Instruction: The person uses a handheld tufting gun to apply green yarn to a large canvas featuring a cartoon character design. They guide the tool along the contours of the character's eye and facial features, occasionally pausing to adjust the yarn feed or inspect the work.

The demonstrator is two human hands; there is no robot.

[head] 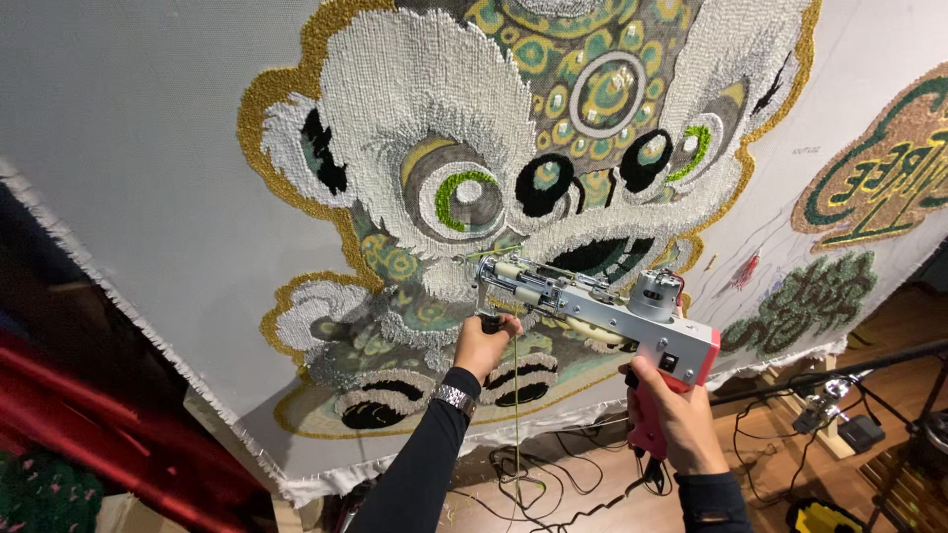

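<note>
two hands on the tufting gun (602, 311), its nose pressed to the cloth (138, 148) by the lion's (513, 158) mouth. left hand (481, 345) is wrapped tight round the front grip, right hand (676, 419) closed on the red handle. best to hold firm, even pressure, gun square to the cloth, green yarn (515, 405) hanging slack.

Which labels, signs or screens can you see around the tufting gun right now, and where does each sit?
No packages or screens show.
Tufted sign-like panel: on the stretched cloth, upper right of the tufting gun; rounded outline, gold border, green and yellow characters.
Green tufted patch: just below that panel; dark green, irregular shape.
Small faint marking: on bare cloth left of the panel; too small to make out.
</note>
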